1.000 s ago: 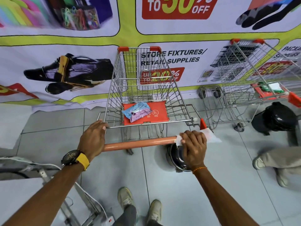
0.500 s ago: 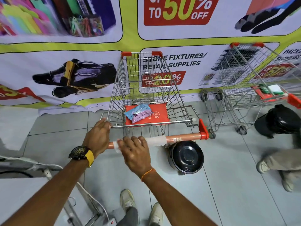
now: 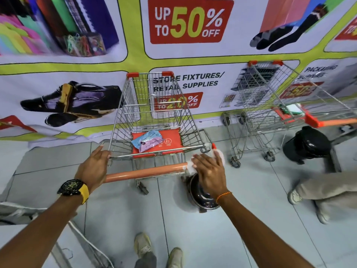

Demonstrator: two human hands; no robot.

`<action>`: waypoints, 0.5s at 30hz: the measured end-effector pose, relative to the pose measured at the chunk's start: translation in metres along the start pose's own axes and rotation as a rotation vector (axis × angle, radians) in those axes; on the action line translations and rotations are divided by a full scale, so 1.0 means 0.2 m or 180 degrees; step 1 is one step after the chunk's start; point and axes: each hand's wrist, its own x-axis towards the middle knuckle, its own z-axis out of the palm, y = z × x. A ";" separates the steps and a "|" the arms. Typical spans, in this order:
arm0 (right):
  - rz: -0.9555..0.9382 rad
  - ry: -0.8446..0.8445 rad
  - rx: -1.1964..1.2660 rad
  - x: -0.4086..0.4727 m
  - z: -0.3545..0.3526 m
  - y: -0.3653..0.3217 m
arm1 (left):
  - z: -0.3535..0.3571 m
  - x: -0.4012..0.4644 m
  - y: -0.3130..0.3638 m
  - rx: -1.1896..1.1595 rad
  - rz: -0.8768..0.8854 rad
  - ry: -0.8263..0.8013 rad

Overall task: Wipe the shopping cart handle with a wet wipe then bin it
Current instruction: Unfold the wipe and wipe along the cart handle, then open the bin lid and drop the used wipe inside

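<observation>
A wire shopping cart (image 3: 154, 105) stands in front of me with its orange handle (image 3: 144, 172) running left to right. My left hand (image 3: 94, 167) grips the handle's left end. At the handle's right end my right hand (image 3: 210, 173) presses a white wet wipe (image 3: 190, 167) around the bar; the wipe shows on both sides of the fingers. A pale blue and pink wipes packet (image 3: 147, 142) lies on the cart's red seat flap. A small black bin (image 3: 201, 194) sits on the floor under my right hand, partly hidden by it.
A second cart (image 3: 270, 105) stands to the right against the banner wall (image 3: 58, 74). A black domed bin (image 3: 307, 145) is beside it. Another person's legs (image 3: 324, 192) are at the right edge. My shoes (image 3: 143, 245) are below, and a white cable (image 3: 81, 235) runs at the lower left.
My right hand slid the wipe along the handle from the right end to near the left hand, then back to the right end. The left hand stayed on the handle.
</observation>
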 end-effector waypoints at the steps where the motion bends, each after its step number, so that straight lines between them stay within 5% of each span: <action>1: 0.0059 -0.0050 -0.0092 -0.01 -0.03 0.06 | 0.00 -0.01 0.01 -0.0049 -0.0067 0.0039; 7: 0.0712 -0.0120 0.0418 0.01 -0.28 0.22 | -0.01 0.02 0.03 0.0269 0.0155 -0.0201; 15: 0.3159 -0.0162 0.0673 -0.13 -0.32 0.29 | 0.02 0.27 0.36 0.0934 0.1169 -0.0442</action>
